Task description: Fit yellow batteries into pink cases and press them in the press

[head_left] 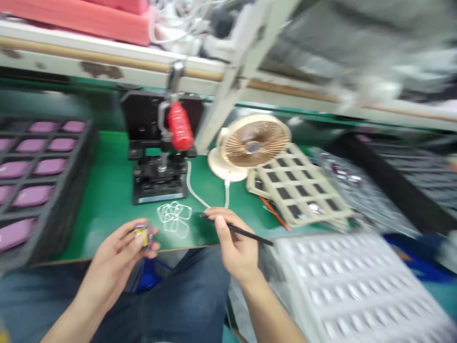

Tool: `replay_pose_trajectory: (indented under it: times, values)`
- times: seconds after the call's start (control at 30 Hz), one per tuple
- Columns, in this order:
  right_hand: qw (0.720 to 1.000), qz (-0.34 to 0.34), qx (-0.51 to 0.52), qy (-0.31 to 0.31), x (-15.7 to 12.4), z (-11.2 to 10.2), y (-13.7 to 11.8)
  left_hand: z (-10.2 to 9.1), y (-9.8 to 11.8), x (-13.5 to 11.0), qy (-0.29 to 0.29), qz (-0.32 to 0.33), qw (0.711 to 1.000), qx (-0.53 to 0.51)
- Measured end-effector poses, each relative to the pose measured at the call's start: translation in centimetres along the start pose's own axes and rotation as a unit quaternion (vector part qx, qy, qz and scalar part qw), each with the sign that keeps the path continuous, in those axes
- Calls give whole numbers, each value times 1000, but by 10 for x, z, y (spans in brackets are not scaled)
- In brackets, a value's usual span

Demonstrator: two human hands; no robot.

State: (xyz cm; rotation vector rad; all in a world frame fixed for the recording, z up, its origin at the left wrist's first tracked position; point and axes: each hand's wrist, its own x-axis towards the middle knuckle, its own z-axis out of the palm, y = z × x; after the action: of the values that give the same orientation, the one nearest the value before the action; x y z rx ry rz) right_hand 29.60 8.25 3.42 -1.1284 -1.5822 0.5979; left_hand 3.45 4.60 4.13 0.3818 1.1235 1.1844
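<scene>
My left hand [119, 255] is closed around a small purple part with a yellow patch [143, 234], held over the front edge of the green mat [107, 200]. My right hand [233, 240] pinches a thin black stick tool [246, 233], its tip pointing left toward a small pile of clear plastic rings [174, 216] on the mat. The rings lie between my two hands, just beyond them.
A black press fixture with a red handle [176, 126] stands behind the rings. A small beige fan [252, 143] sits to its right, beside a beige grid tray [298, 190]. A dark tray of purple parts [32, 181] is at left; a white blister tray [342, 286] at right.
</scene>
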Motion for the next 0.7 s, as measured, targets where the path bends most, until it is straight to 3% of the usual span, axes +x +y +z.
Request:
replay_pose_trajectory:
  times: [0.07, 0.13, 0.23, 0.33, 0.43, 0.57, 0.7]
  values:
    - [998, 42, -41, 10, -6, -20, -4, -6, -3, 1, 17, -1, 1000, 11]
    - [975, 95, -199, 24, -5, -51, -2, -15, -7, 6, 21, -9, 1000, 19]
    - [888, 183, -420, 43, 17, -120, 9, -27, -14, 13, 24, -24, 999, 26]
    - [810, 274, -518, 37, 52, -197, 28, -32, -17, 18, 13, -36, 999, 37]
    - [740, 352, -572, -20, 80, -250, 46, -27, -19, 21, -7, -72, 996, 51]
    - [695, 390, -594, -108, 96, -271, 63, -7, -19, 19, -21, -101, 994, 45]
    - [684, 394, -596, -151, 101, -274, 72, 6, -15, 12, -46, -120, 989, 72]
